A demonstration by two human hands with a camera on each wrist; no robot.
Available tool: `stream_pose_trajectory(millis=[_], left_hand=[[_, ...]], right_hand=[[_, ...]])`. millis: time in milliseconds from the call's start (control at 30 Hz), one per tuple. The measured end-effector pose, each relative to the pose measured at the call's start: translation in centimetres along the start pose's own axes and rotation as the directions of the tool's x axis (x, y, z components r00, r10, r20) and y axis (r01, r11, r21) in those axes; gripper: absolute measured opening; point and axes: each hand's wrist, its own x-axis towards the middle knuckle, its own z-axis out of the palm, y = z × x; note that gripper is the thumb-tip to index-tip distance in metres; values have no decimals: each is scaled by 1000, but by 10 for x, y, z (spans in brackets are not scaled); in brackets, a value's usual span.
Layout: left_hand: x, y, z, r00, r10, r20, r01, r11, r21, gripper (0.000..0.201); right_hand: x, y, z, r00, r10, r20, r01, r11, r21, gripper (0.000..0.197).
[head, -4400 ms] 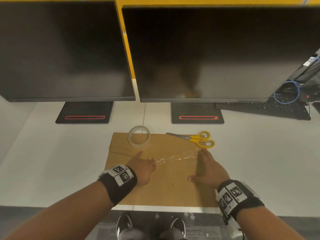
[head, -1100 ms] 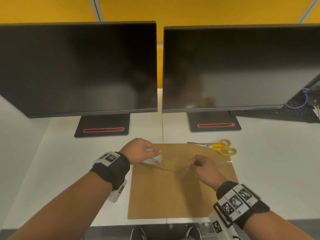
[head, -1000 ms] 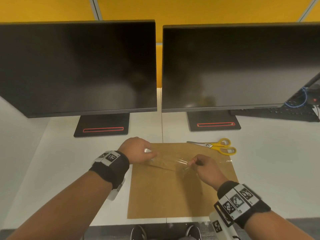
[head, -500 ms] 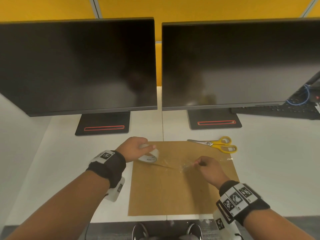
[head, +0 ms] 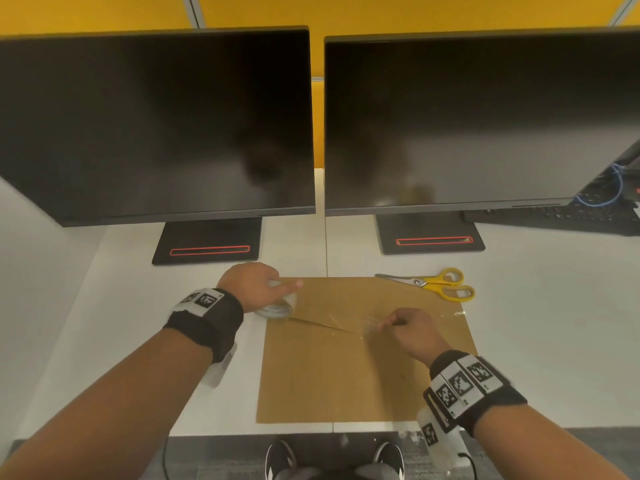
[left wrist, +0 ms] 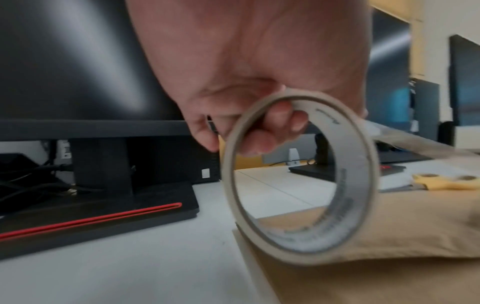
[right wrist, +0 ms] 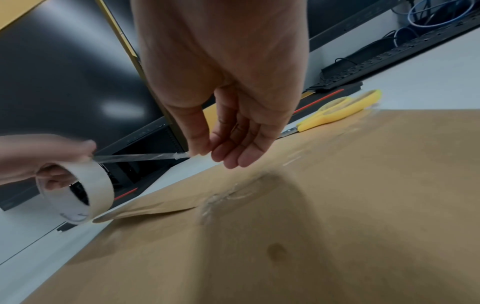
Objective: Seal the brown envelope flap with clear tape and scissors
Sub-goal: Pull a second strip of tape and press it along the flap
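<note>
Head view is showing both hands working low over the brown envelope (head: 363,358) lying flat on the white bench (head: 536,341); the left hand (head: 252,285) is gripping the tape roll (head: 275,308) at the envelope's left edge, its fingers (left wrist: 262,131) curled through the core; the right hand (head: 412,332) is pinching the free end of the clear tape strip (right wrist: 140,157) between thumb and fingertips, the remaining fingers hanging relaxed; the strip is stretching taut between the two hands, just above the flap (right wrist: 161,202); the scissors (head: 433,284) are lying untouched beyond the right fingers, at the envelope's far right corner.

Risks, as I am judging them: the strip is hanging sticky and unsupported, so any slack could be letting it twist or fold onto itself; crinkled tape is already sitting on the flap near the right fingers, and a new strip touching it early would be grabbing crooked; freeing a hand for the scissors could be letting the strip drop wherever it likes; the flap's left edge is lifting, so tape laid without pressing could be sealing a gap.

The right wrist view is showing the strip plainly against the dark monitor, and the raised flap edge beneath the roll; in the head view the strip is nearly invisible; the left wrist view alone is showing the fingers inside the core.
</note>
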Motion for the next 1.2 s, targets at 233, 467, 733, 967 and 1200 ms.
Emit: stream_pose_trajectory(millis=[233,467,733,967,1200], left_hand=[[-5,-9,1,999,25,23,-21,990,-140,34],[-3,-1,7,998,67,16,-68,938,340,43],[0,21,26,995,51,88,-91,833,546,36],[0,27,33,995,28,97,-79,805,588,33],[1,30,40,995,30,99,-87,762,642,24]], right_hand=[[2,8,2,1000,15,7,-15,1000,22,14],[8,12,7,1000,10,22,-9,997,-75,12],[9,16,15,1000,-21,-9,19,983,-182,12],[10,17,15,1000,-30,-5,28,978,-206,13],[14,16,14,1000,-15,25,21,974,-224,16]])
